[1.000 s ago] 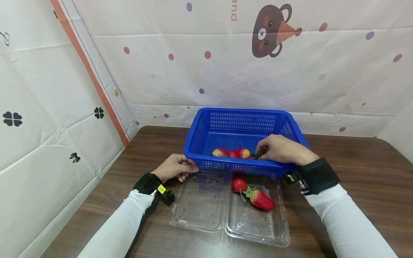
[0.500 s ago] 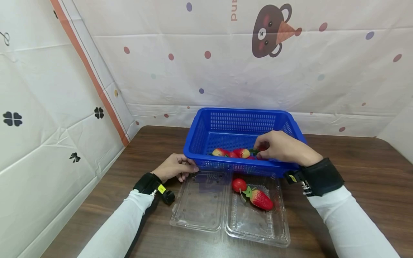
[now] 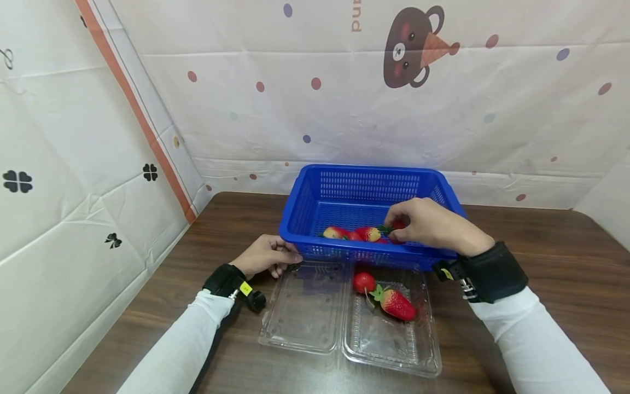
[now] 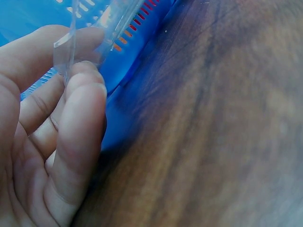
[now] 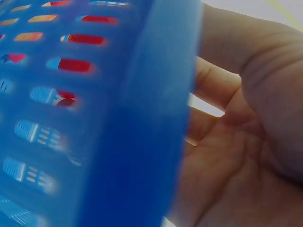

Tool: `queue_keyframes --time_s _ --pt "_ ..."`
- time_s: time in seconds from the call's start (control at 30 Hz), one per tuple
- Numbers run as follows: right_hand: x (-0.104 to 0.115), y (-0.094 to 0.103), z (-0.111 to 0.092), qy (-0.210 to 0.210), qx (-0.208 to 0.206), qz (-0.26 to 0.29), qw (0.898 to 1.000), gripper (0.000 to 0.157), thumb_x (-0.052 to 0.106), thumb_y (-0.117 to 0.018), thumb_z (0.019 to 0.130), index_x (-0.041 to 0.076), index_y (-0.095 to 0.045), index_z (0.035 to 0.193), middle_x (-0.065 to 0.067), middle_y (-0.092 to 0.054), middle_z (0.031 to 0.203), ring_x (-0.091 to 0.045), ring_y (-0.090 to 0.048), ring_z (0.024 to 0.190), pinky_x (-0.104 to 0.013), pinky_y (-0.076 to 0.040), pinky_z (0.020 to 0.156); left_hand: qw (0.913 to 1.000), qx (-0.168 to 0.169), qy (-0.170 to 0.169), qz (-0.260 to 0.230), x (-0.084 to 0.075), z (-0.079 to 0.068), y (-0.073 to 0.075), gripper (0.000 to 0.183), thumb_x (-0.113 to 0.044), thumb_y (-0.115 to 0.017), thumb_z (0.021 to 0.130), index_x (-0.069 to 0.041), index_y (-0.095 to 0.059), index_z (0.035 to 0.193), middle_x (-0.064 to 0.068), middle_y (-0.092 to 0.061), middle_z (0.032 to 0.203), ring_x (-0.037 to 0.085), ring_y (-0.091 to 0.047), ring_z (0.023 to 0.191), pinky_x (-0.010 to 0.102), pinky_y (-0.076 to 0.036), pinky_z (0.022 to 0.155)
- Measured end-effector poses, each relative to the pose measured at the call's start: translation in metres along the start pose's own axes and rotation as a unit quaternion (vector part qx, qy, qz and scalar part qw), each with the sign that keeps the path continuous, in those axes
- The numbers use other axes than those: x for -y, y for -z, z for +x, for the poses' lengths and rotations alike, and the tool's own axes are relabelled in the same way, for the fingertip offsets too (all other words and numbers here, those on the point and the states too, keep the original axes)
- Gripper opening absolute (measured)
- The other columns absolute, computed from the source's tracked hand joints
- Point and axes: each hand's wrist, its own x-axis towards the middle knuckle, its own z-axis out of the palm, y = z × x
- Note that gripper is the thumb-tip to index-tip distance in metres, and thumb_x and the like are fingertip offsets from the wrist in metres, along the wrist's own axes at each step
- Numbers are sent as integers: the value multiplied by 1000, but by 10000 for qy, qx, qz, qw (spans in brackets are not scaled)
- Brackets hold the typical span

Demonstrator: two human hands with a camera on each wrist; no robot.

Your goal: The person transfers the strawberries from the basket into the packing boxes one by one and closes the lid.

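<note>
My left hand (image 3: 268, 256) pinches the corner of the clear plastic lid (image 3: 305, 320) between thumb and fingers; the left wrist view shows the clear edge (image 4: 64, 52) there. My right hand (image 3: 430, 225) reaches over the front rim of the blue basket (image 3: 364, 171) and grips a strawberry (image 3: 400, 223), its green leaves pointing left. Several more strawberries (image 3: 336, 232) lie left of that hand, along the basket's front wall. In the right wrist view the basket wall (image 5: 137, 118) hides the fingertips. The clear box's base (image 3: 389, 350) holds a strawberry (image 3: 398, 305) and a round red fruit (image 3: 364, 282) with a thin stem.
The box lies spread flat on the brown wooden table (image 3: 231, 355), its far edge right at the basket's front wall. Behind the basket hangs a white printed sheet (image 3: 236, 120); another sheet covers the left side. Each wrist wears a black strap (image 3: 492, 272) with a small camera.
My right hand has lifted slightly inside the basket, and the strawberry's red now shows between its fingers. The left hand and the clear box stay where they were.
</note>
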Motion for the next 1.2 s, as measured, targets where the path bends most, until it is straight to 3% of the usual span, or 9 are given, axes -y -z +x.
queue_keyframes --time_s 0.6,1.2 --pt "13 9 -9 216 -263 -217 9992 14 14 -74 85 16 -70 98 -3 -68 95 -19 -58 85 -44 -57 74 10000 -17 11 -6 -1 0 0 26 -25 -78 81 -5 -69 94 2 -57 61 13 -53 49 24 -54 45" --pt "33 13 -18 656 -557 -326 9958 17 13 -75 84 17 -71 99 -2 -68 99 -19 -59 90 -45 -57 78 10000 -13 39 -89 -3 -2 -1 28 -22 -78 81 0 -67 96 3 -57 63 13 -53 49 23 -53 45"
